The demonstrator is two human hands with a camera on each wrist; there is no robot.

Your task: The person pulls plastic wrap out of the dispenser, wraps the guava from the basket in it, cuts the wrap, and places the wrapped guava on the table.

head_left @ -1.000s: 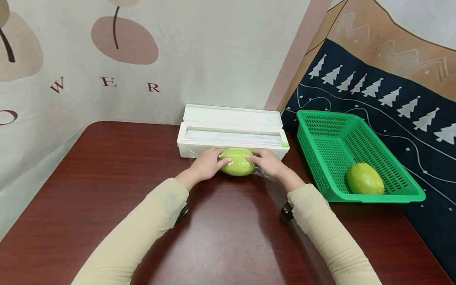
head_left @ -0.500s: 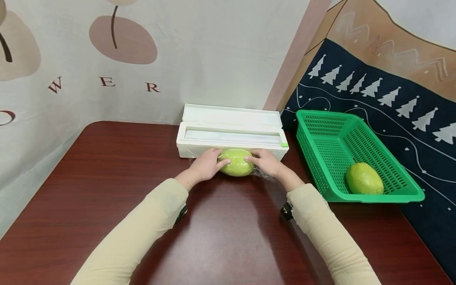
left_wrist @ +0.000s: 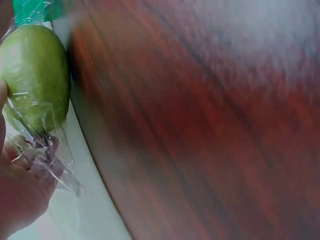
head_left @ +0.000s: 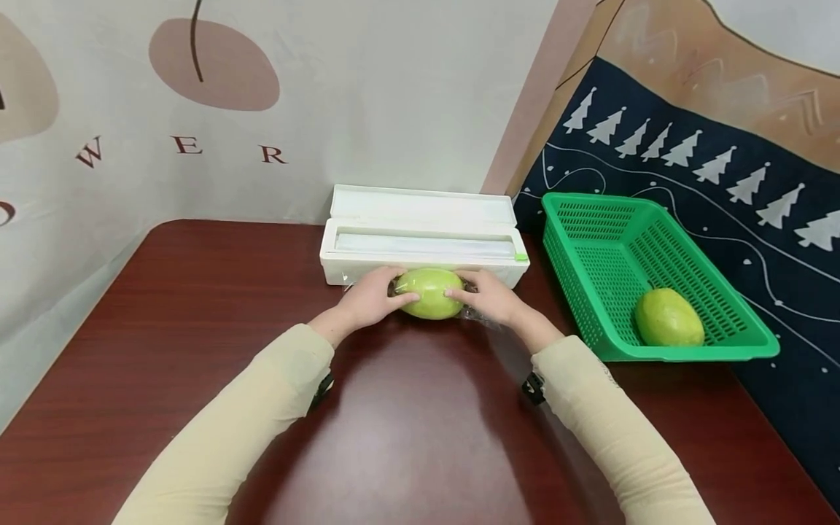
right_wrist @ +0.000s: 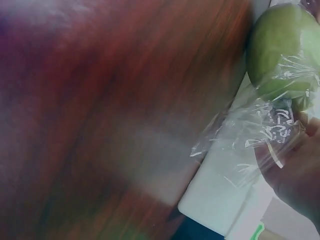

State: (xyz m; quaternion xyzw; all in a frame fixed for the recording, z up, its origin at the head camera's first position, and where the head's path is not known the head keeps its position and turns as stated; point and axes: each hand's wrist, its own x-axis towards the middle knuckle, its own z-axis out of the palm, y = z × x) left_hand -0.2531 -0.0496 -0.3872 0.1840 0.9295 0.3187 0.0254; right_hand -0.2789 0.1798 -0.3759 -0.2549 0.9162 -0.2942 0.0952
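A green oval fruit (head_left: pixel 430 294), wrapped in clear plastic film (right_wrist: pixel 240 132), is held between both hands. In the head view my left hand (head_left: pixel 369 296) grips its left end, the thumb lying over the near side. My right hand (head_left: pixel 492 297) grips the opposite end in the same way; both sets of fingertips are partly hidden behind the fruit. Loose film bunches at each end, against the palms in the wrist views. Right behind the fruit stands a white cling film box (head_left: pixel 423 244), its lid raised and a roll inside.
On the right, a green plastic basket (head_left: pixel 593 350) holds a second green fruit (head_left: pixel 668 318). The dark red-brown table (head_left: pixel 197 328) ends at a pale printed cloth (head_left: pixel 394 95) behind and a dark blue patterned one (head_left: pixel 663 182) to the right.
The head view has shifted slightly, so box, basket and fruit all appear a little higher and further left. Both hands keep their grip on the wrapped fruit.
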